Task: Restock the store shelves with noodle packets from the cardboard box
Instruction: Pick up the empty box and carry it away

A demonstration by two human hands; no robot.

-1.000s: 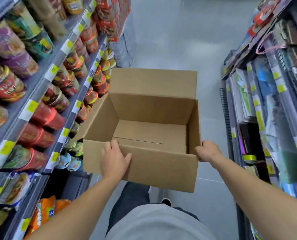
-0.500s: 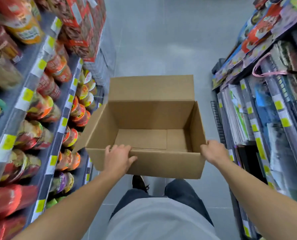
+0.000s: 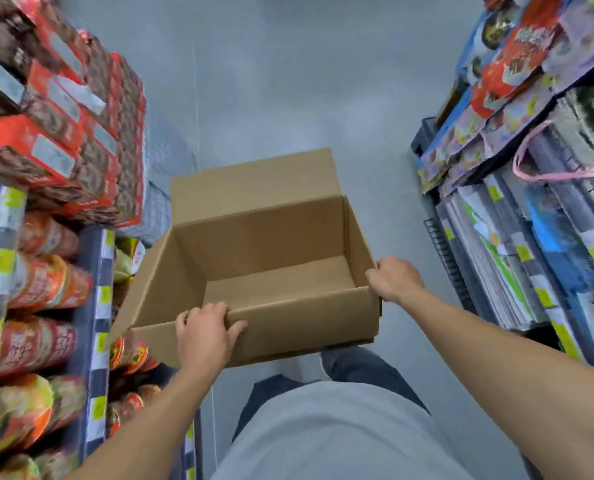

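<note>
You hold one cardboard box (image 3: 261, 271) in the air over the grey floor (image 3: 288, 81), open side up, its long axis running left to right and slightly skewed, its far flap (image 3: 254, 183) raised. Nothing lies inside it. Your left hand (image 3: 204, 336) curls over the box's near wall, fingers inside, thumb outside. Your right hand (image 3: 394, 278) grips the box's right near corner. Left of the box are shelves (image 3: 96, 306) of noodle packets (image 3: 42, 282), too blurred to count; right of it, shelves of other goods (image 3: 531, 237).
</note>
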